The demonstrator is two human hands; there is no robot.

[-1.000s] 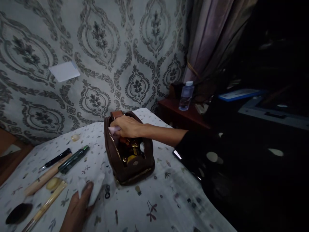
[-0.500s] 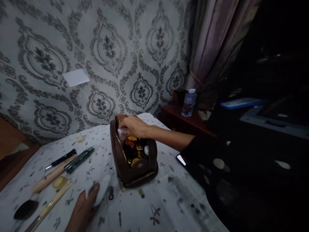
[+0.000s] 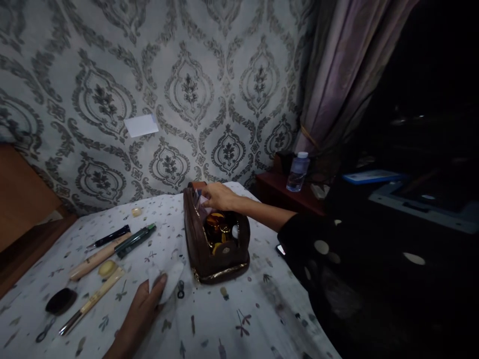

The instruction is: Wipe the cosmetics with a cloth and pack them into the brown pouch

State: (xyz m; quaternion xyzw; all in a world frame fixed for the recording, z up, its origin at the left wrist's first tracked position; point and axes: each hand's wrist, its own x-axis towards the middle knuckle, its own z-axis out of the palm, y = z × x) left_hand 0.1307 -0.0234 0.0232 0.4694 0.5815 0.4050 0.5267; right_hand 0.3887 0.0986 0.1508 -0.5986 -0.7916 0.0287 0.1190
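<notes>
Fingers of the right hand [image 3: 219,196] grip a pale item [image 3: 204,203] inside the open brown bag [image 3: 194,244] on the tabletop [image 3: 277,309]; left-hand fingers [image 3: 159,286] grasp a white object [image 3: 172,281].

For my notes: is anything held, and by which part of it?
The left hand holds a white item by its near side, thumb on top. The right hand touches a pale item in the brown bag; any hold cannot be told.

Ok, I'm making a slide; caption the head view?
Right hand at the mouth of an open brown bag, left hand holding a white item over patterned cloth.
</notes>
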